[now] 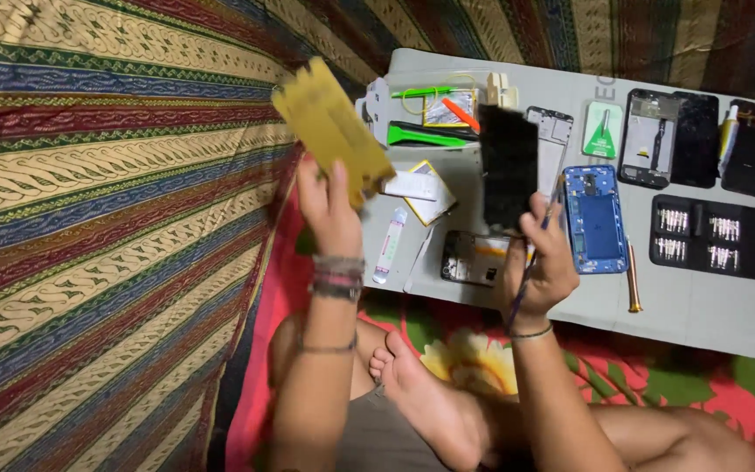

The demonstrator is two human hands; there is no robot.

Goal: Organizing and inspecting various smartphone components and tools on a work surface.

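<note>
Left hand [329, 205] gripped a yellow panel [332, 131], raised off the grey mat's [701, 315] left edge. Right hand [542, 262] clasped a black screen [509, 166] and a thin tool [530, 262] above the mat's near edge. Blue phone frame [594, 218] lay just right; bit case [720, 239] farther right.
</note>
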